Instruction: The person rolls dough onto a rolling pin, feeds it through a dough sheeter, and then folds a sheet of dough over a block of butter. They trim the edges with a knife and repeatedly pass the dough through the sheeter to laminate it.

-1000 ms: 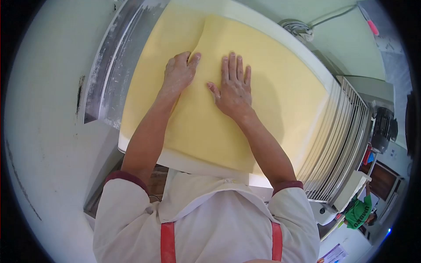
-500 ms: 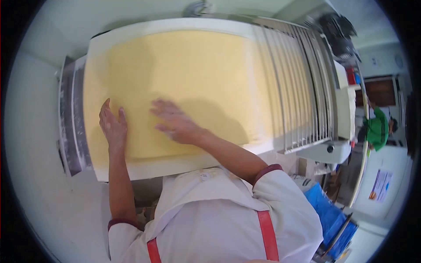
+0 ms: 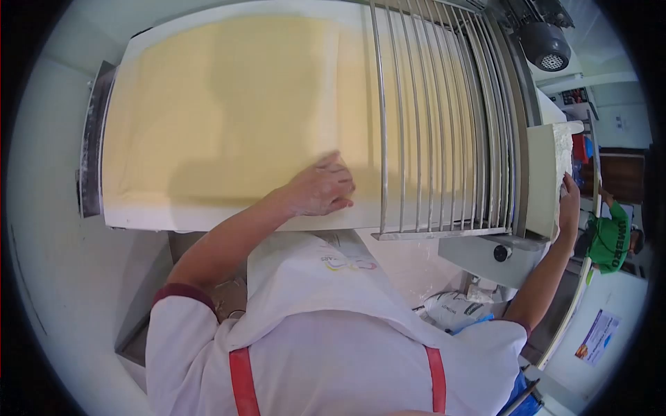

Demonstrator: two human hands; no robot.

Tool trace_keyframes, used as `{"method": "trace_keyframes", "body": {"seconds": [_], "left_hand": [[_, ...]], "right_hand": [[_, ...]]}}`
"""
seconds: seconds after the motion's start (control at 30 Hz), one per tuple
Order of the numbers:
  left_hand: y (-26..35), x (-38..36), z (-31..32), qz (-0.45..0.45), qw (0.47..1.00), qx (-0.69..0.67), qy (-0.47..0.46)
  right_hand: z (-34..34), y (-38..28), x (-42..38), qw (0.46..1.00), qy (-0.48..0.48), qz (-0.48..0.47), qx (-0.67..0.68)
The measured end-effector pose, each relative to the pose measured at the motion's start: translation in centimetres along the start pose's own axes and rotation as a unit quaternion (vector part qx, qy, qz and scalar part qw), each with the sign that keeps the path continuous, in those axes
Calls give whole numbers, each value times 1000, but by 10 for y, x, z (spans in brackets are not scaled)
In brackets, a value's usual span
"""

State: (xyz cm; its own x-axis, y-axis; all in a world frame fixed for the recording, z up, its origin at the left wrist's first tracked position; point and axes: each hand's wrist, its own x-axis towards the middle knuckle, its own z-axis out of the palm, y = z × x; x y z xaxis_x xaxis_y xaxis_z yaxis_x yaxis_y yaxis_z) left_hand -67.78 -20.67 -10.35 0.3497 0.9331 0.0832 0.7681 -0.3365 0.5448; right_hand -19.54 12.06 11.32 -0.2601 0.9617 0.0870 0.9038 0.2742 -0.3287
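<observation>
A wide yellow dough sheet (image 3: 159, 104) lies flat along the white belt of a dough sheeter. My left hand (image 3: 322, 188) rests palm down on the dough near its front edge, fingers loosely apart and pointing right. It holds nothing. Far to the right, my right hand (image 3: 569, 201) reaches to the side of a cream-coloured tray (image 3: 545, 184) on the machine, which has a white, powdery edge. The fingertips there are partly hidden, so their grip does not show.
A metal bar guard (image 3: 416, 125) covers the dough's right part, beside the rollers. Behind it sits a dark motor (image 3: 548, 47). A grey knob housing (image 3: 485, 256) juts out at the front. At far right stands a person in a green shirt (image 3: 610, 239).
My left hand has moved right across the dough. My right hand has left the dough and reached far right to the cream tray. The view has shifted right.
</observation>
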Motion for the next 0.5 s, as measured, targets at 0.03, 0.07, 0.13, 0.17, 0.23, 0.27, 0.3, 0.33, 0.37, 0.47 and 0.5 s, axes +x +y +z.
{"method": "trace_keyframes", "body": {"seconds": [0.03, 0.07, 0.13, 0.17, 0.23, 0.27, 0.3, 0.33, 0.37, 0.47, 0.5], "left_hand": [[5, 8, -1, 21, 998, -27, -57], [6, 9, 2, 37, 999, -15, -23], [5, 6, 14, 71, 997, 7, 41], [6, 5, 14, 72, 997, 21, 30], [8, 6, 14, 73, 996, 50, 12], [8, 6, 17, 73, 996, 53, 19], [8, 6, 21, 72, 995, 57, 25], [8, 4, 21, 71, 995, 62, 32], [10, 5, 18, 59, 996, 69, 5], [10, -12, 8, -6, 996, 87, 23], [5, -28, 8, -46, 990, 95, 92]], "right_hand": [[-2, 6, 4, 986, -33, 72, 150], [-3, 12, 5, 984, -43, 86, 151], [-7, 19, 0, 979, -66, 120, 152], [-7, 29, 0, 981, -103, 76, 145], [-6, 34, -8, 975, -138, 82, 155], [-5, 26, -13, 972, -156, 81, 159], [-5, 15, -20, 968, -155, 91, 177], [-5, 16, -21, 963, -155, 96, 198], [-7, 25, -17, 958, -153, 101, 218], [-23, 23, -18, 904, -80, 102, 407], [-32, 16, -19, 866, -46, 99, 488]]}}
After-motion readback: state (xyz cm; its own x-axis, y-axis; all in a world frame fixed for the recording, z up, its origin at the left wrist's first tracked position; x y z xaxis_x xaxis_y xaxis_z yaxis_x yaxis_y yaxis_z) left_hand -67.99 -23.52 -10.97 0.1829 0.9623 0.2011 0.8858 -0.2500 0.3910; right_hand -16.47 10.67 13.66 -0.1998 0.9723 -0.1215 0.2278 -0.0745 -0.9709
